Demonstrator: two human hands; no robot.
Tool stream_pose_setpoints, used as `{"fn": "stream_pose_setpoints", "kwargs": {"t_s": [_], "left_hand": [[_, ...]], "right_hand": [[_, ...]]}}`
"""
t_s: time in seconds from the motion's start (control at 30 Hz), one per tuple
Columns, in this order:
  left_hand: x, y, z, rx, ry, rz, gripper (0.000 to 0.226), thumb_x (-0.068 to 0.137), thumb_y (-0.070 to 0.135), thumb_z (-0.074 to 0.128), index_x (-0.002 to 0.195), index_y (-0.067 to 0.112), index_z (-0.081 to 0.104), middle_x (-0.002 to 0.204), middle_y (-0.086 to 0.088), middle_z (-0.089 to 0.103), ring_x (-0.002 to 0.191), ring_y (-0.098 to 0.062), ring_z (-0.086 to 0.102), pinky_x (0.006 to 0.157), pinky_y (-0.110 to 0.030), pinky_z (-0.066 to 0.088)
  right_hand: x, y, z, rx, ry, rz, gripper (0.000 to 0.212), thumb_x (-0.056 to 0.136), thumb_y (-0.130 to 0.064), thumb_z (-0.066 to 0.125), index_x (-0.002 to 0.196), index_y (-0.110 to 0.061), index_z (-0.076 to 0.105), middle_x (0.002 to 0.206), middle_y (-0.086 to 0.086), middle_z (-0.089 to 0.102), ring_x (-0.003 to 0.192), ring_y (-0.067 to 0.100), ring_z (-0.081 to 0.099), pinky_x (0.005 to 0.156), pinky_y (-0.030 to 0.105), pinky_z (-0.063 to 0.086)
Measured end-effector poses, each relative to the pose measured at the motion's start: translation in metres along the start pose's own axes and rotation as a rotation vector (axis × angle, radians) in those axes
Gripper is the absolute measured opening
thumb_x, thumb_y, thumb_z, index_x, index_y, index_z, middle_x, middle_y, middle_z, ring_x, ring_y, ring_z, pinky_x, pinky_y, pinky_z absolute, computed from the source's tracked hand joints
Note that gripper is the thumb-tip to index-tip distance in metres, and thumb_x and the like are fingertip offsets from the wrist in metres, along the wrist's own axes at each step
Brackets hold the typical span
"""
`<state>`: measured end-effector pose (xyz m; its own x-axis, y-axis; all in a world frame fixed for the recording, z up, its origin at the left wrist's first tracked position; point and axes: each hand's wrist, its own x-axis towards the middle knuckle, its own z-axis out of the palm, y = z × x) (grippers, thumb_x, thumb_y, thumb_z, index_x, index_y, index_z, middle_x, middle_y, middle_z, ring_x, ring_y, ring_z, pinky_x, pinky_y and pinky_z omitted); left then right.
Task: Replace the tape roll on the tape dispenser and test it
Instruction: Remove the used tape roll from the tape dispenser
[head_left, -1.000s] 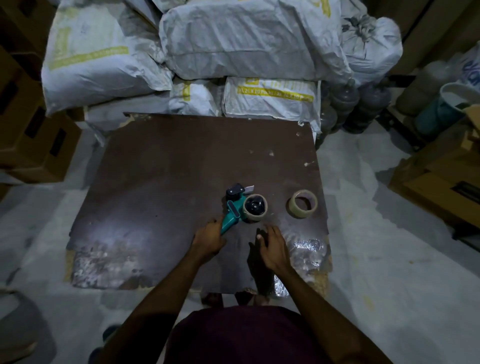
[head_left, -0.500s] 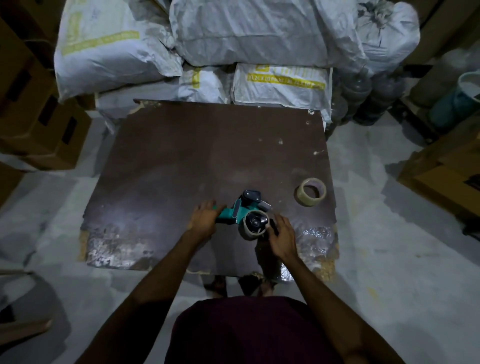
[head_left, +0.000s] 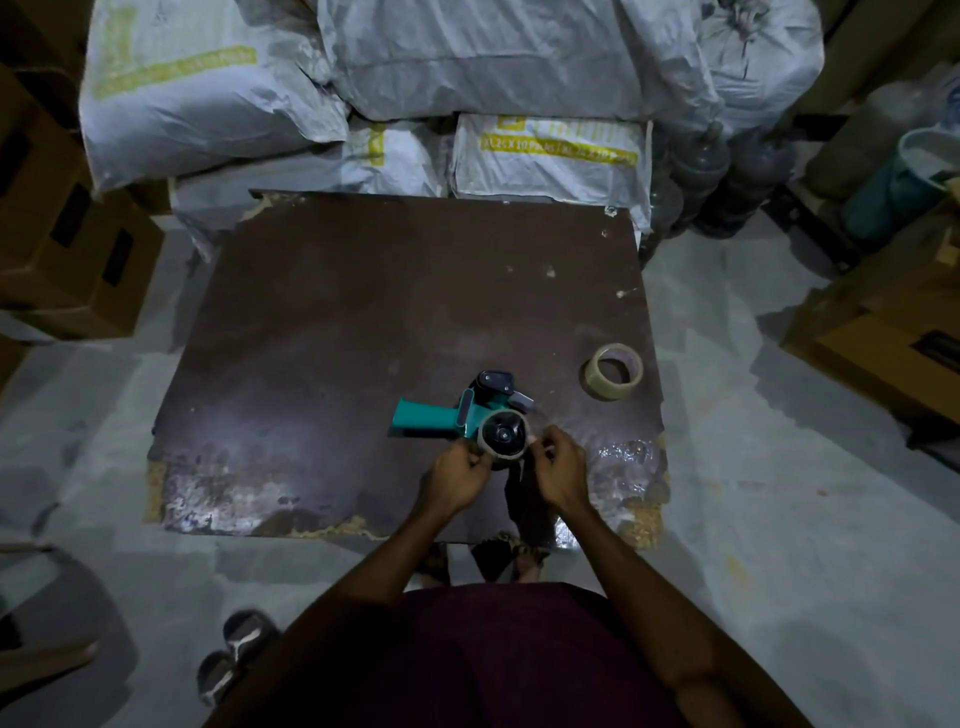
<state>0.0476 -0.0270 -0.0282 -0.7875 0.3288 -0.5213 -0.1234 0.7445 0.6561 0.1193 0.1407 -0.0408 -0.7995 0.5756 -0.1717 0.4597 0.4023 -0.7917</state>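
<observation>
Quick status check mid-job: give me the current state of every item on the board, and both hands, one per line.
Teal plastic tape dispenser: lying on its side on the brown board, handle pointing left.
Nearly spent tape roll: still on the dispenser's hub.
Fresh clear tape roll: lying flat, apart from the dispenser, untouched.
Left hand: pinching the mounted roll's left edge.
Right hand: fingertips at the roll's right edge; grip unclear.

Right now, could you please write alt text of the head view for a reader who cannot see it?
Both hands, left hand and right hand, grip the nearly used-up tape roll mounted on a teal tape dispenser lying on a worn brown table. A fuller tape roll lies apart to the right, and white sacks are piled behind the table.
</observation>
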Motion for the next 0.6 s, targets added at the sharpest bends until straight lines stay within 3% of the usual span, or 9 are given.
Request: {"fn": "stream_pose_setpoints", "kwargs": {"t_s": [0.07,0.17,0.4,0.47,0.53,0.6], "left_hand": [[0.022,-0.018,0.022,-0.162,-0.059,-0.095,0.046,0.085,0.072,0.058,0.080,0.028,0.065,0.080,0.001,0.073,0.087,-0.029,0.072,0.078,-0.042,0.060],[0.064,-0.051,0.051,-0.346,-0.074,-0.164,0.066,0.066,0.096,0.053,0.090,0.037,0.073,0.084,0.002,0.079,0.081,-0.031,0.076,0.080,-0.056,0.063],[0.057,-0.023,0.030,-0.407,0.060,-0.316,0.070,0.059,0.083,0.058,0.095,0.025,0.074,0.086,-0.002,0.078,0.082,-0.028,0.074,0.081,-0.047,0.064],[0.053,-0.015,0.025,-0.453,0.070,-0.364,0.070,0.055,0.079,0.062,0.098,0.025,0.073,0.088,-0.002,0.078,0.080,-0.026,0.074,0.079,-0.046,0.065],[0.060,-0.020,0.028,-0.503,0.050,-0.371,0.069,0.052,0.074,0.068,0.100,0.025,0.073,0.086,-0.002,0.078,0.075,-0.023,0.073,0.073,-0.040,0.066],[0.068,-0.025,0.031,-0.528,0.027,-0.383,0.069,0.050,0.069,0.074,0.103,0.025,0.073,0.086,0.002,0.080,0.077,-0.020,0.077,0.077,-0.042,0.066]], "right_hand": [[0.000,-0.001,0.003,0.050,-0.030,0.043,0.005,0.097,-0.026,0.059,0.096,-0.023,0.056,0.093,0.002,0.069,0.088,0.021,0.066,0.078,0.046,0.057],[0.001,-0.008,0.005,0.072,-0.111,0.074,0.019,0.100,-0.031,0.056,0.115,-0.021,0.062,0.108,0.004,0.072,0.099,0.019,0.068,0.086,0.040,0.057],[0.012,-0.013,0.000,-0.037,-0.072,0.200,0.034,0.100,-0.040,0.057,0.084,-0.010,0.057,0.082,0.010,0.065,0.079,0.028,0.062,0.063,0.032,0.038],[0.015,-0.018,-0.001,0.001,-0.088,0.193,0.025,0.099,-0.035,0.058,0.091,-0.012,0.055,0.088,0.007,0.064,0.081,0.023,0.060,0.063,0.028,0.038],[0.018,-0.023,-0.001,0.082,-0.137,0.186,0.020,0.100,-0.029,0.060,0.108,-0.011,0.062,0.100,0.004,0.068,0.091,0.018,0.063,0.075,0.024,0.044],[0.024,-0.024,0.001,0.100,-0.186,0.188,0.024,0.101,-0.027,0.059,0.116,-0.010,0.066,0.107,0.005,0.071,0.098,0.018,0.067,0.082,0.024,0.046]]}}
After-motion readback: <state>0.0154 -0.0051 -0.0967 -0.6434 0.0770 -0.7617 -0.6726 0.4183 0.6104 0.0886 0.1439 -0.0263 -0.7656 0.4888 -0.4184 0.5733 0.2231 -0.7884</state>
